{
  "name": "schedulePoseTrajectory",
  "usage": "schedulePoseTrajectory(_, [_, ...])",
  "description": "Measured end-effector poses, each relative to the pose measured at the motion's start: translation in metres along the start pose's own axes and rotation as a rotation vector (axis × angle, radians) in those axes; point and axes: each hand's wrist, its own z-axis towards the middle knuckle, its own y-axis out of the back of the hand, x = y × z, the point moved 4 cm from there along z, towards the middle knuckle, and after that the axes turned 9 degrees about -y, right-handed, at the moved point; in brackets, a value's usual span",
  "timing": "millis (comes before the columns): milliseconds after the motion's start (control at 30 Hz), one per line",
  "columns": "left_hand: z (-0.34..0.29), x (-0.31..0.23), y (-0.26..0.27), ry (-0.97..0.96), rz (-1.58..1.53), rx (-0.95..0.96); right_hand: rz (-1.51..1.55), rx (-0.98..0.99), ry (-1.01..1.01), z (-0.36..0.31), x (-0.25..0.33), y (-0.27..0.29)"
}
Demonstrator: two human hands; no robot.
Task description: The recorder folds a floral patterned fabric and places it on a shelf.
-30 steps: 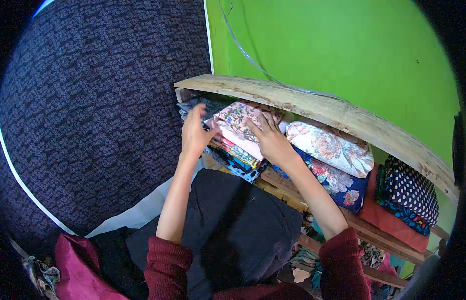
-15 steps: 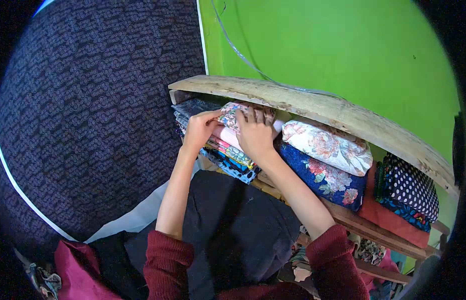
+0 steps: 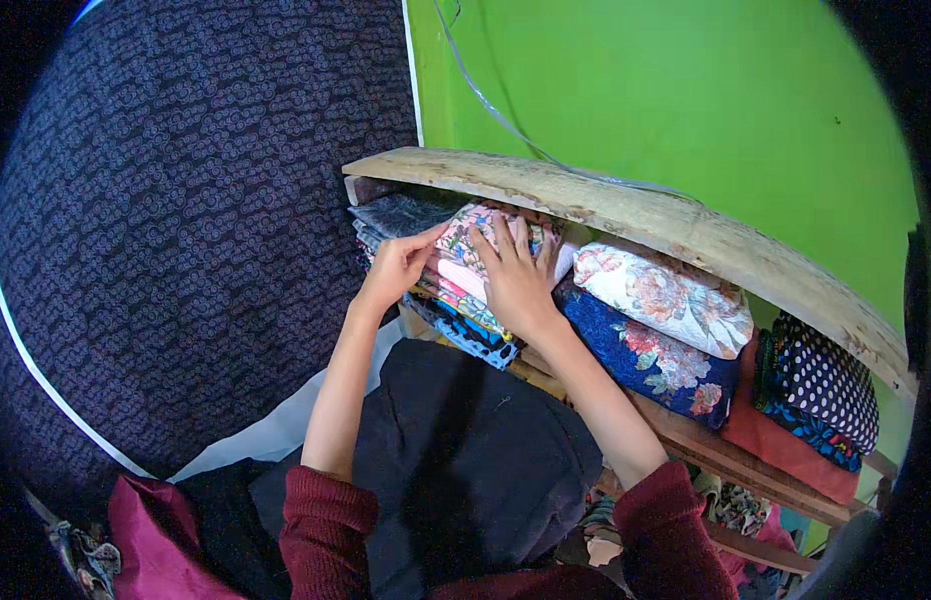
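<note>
A folded pink floral cloth (image 3: 468,226) tops a stack of folded fabrics under a wooden board. At its left corner, my left hand (image 3: 397,272) is closed, the thumb and forefinger pinching the edge. My right hand (image 3: 518,280) lies palm down on the same cloth with its fingers spread. Beneath it are a plain pale pink fabric (image 3: 460,277) and a blue and black patterned one (image 3: 464,328). Just left of the stack's top sits dark grey folded fabric (image 3: 406,218).
The wooden board (image 3: 546,187) hangs low over the shelf. Rightward lie a white floral bundle (image 3: 661,295), a navy floral fabric (image 3: 626,345), an orange-red cloth (image 3: 786,455) and a polka-dot fabric (image 3: 831,385). Black cloth (image 3: 486,430) spreads in front; a dark patterned curtain (image 3: 206,230) hangs left.
My right hand's fingers have straightened and spread over the pink floral cloth. My left hand remains at the cloth's corner. The whole view has shifted slightly.
</note>
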Motion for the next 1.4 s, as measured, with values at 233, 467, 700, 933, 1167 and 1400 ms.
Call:
schedulePoseTrajectory(233, [-0.007,-0.007,0.002,-0.139,0.278,-0.173,-0.121,0.067,-0.037,-0.002,0.01,0.001])
schedulePoseTrajectory(467, [0.024,-0.058,-0.026,0.052,0.663,-0.192,0.234,0.726,-0.304,0.058,-0.025,0.023])
schedulePoseTrajectory(700, [0.016,-0.036,-0.057,0.057,0.594,-0.139,0.312,0.246,-0.381,0.082,-0.044,-0.032])
schedulePoseTrajectory(933, [0.004,-0.035,-0.051,0.112,0.551,-0.034,0.276,0.667,-0.544,0.084,-0.06,-0.079])
schedulePoseTrajectory(1167, [0.005,-0.023,-0.047,0.035,0.521,0.052,0.155,0.712,-0.667,0.071,-0.055,-0.068])
schedulePoseTrajectory(1400, [0.0,-0.014,-0.04,-0.114,0.064,-0.14,0.197,0.695,-0.676,0.072,-0.071,-0.072])
